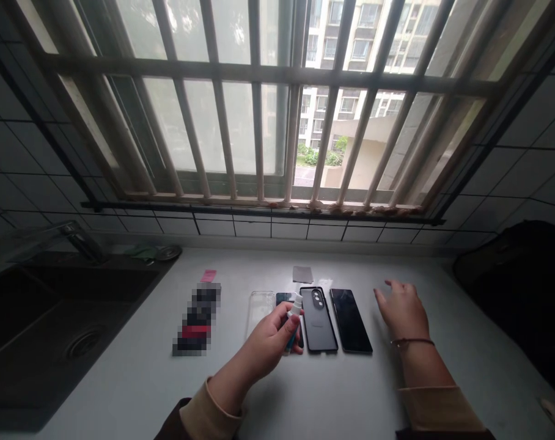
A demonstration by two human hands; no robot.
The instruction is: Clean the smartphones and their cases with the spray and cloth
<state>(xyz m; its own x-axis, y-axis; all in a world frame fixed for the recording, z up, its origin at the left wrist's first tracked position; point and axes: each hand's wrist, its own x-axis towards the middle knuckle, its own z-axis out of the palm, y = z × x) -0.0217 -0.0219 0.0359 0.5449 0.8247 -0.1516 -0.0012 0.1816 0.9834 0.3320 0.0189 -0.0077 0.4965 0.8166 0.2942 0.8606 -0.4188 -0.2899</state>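
Holding a spray bottle upright in our left hand, we have fingers and thumb curled round its blue body, with its white cap at the top, above the pale desk. Our right hand, with a thin band at the wrist, is spread open, palm down, with nothing in it; we cannot tell whether it touches the desk.

Between our hands two dark phones lie side by side: a face-down phone showing its camera ring, and a screen-up phone just right of it. Behind the bottle a third dark device is partly hidden, and a clear case lies just left of that. Further left sits a blurred box.

Beyond the row lie a grey film sheet and a pink slip. A dark sink is set into the desk at far left, a black bag sits at far right, and a barred window rises behind.
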